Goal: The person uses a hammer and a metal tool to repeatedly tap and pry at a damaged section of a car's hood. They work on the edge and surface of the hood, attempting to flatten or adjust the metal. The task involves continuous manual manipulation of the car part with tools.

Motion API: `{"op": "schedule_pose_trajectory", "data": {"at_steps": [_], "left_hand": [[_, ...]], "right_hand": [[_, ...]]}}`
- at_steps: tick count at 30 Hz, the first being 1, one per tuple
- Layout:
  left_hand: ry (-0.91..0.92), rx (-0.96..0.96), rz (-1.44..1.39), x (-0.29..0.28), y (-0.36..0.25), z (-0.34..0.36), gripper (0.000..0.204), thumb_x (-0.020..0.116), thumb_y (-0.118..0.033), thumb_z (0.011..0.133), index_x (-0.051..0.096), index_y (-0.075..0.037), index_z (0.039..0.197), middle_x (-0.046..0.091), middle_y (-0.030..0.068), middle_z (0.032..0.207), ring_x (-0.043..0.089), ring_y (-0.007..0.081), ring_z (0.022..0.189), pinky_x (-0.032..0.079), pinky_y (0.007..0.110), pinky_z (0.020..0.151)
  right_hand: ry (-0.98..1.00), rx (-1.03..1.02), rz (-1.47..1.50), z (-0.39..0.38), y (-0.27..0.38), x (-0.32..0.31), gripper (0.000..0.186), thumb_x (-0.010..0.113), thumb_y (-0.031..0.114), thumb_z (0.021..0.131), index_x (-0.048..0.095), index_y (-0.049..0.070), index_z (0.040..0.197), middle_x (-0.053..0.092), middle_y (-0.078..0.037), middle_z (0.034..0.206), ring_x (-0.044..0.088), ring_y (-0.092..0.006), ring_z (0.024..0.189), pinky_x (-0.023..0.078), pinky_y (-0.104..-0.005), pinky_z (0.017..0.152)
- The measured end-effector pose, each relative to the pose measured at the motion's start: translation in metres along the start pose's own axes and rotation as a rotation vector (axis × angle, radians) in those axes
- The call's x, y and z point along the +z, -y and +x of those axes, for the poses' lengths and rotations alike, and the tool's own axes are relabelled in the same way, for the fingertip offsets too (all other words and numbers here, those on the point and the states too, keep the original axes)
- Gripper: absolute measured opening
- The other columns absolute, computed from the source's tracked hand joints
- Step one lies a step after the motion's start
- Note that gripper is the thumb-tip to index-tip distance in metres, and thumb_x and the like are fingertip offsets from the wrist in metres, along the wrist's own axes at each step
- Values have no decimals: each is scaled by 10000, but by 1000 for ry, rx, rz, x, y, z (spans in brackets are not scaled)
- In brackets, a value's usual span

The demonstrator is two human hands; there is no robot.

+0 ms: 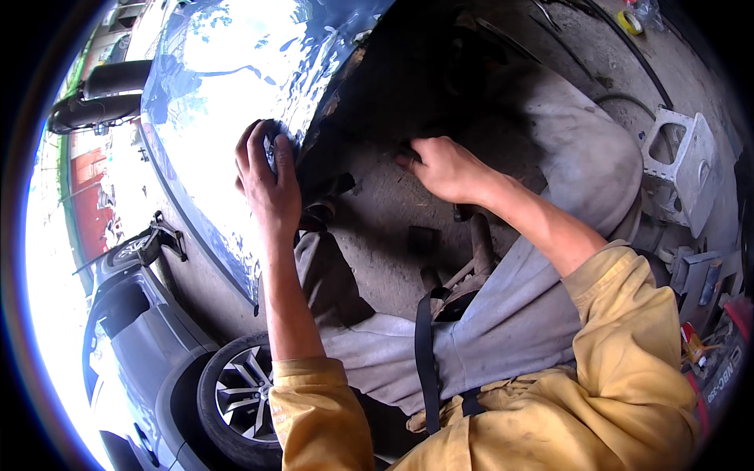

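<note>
My left hand is curled on a glossy, bluish-silver car panel, its fingers closed around a small dark object at the panel's edge. The panel's surface looks crumpled or wavy and reflects bright sky. To the right, my right hand is closed, with thumb and fingertips in shadow near the dark underside of the panel; what it holds, if anything, is hidden. Below my hands are my grey trousers and a black strap.
A grey car and a loose-looking wheel lie lower left. Dark cylinders stand upper left. At right are a metal bracket, black hoses, yellow tape and a red machine. Concrete floor shows beneath.
</note>
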State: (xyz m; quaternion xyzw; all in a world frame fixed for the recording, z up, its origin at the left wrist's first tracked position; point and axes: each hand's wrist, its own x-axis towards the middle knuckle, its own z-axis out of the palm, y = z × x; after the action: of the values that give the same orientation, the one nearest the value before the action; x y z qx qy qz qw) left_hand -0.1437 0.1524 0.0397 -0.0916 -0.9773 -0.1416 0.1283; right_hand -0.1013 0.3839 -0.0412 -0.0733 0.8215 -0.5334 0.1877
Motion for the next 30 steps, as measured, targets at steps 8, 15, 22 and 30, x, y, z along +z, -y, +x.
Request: {"op": "schedule_pose_trajectory", "data": {"at_steps": [8, 15, 22, 30], "left_hand": [[-20, 124, -157, 22, -32, 64, 390, 519, -344, 928, 584, -42, 1166, 518, 171, 1235, 529, 334, 1127, 406, 392, 948], [-35, 141, -171, 29, -31, 66, 382, 526, -336, 921, 584, -46, 1162, 536, 166, 1207, 539, 333, 1116, 416, 390, 938], [-37, 139, -155, 28, -28, 65, 393, 520, -343, 923, 570, -56, 1187, 535, 166, 1207, 546, 320, 1112, 422, 390, 937], [-27, 137, -161, 28, -30, 67, 390, 516, -349, 924, 576, -64, 1183, 539, 162, 1203, 546, 319, 1113, 425, 389, 935]], "right_hand": [[-285, -161, -142, 44, -32, 25, 359, 480, 318, 923, 582, -7, 1038, 612, -245, 934, 574, -414, 908, 459, -460, 799], [-377, -174, -14, 60, -37, 39, 433, 453, 336, 937, 515, -6, 1194, 563, -255, 1085, 531, -422, 1009, 412, -457, 898], [-426, -264, -39, 68, -50, 38, 383, 498, 276, 922, 519, -15, 1170, 556, -249, 1063, 527, -408, 1007, 444, -444, 866], [-450, -297, 17, 85, -63, 28, 380, 521, 269, 913, 499, -23, 1156, 524, -268, 1101, 523, -419, 1009, 446, -446, 861]]}}
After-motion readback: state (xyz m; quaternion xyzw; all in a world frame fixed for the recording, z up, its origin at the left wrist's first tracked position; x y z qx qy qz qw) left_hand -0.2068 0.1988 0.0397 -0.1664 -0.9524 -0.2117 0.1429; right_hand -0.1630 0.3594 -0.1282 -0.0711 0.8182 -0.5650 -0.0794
